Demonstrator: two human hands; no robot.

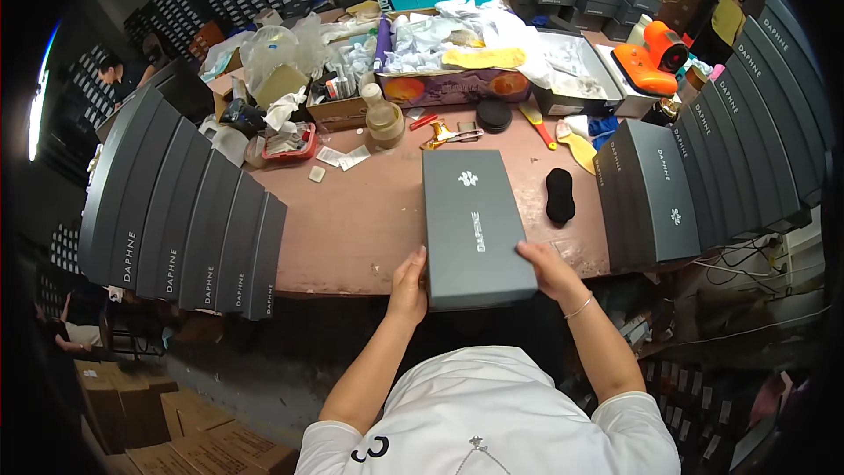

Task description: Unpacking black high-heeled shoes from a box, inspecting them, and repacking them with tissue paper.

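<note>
A dark grey lidded shoe box (453,229) with pale print on its lid is in front of me at the table's near edge. My left hand (408,288) grips its left side, fingers against the cardboard. On the opposite side, my right hand (552,273) clasps the near right corner, thumb over the lid's edge. The box is shut, so its inside is hidden. Right of it lies a black oblong pad (560,197), narrower in the middle, touched by neither hand.
Grey shoe boxes are stacked at the left (185,211) and right (655,189) of the reddish table (352,220). Along the back stand a glue jar (384,121), a round black tin (494,114), a carton of crumpled paper (453,84) and an orange tool (652,57).
</note>
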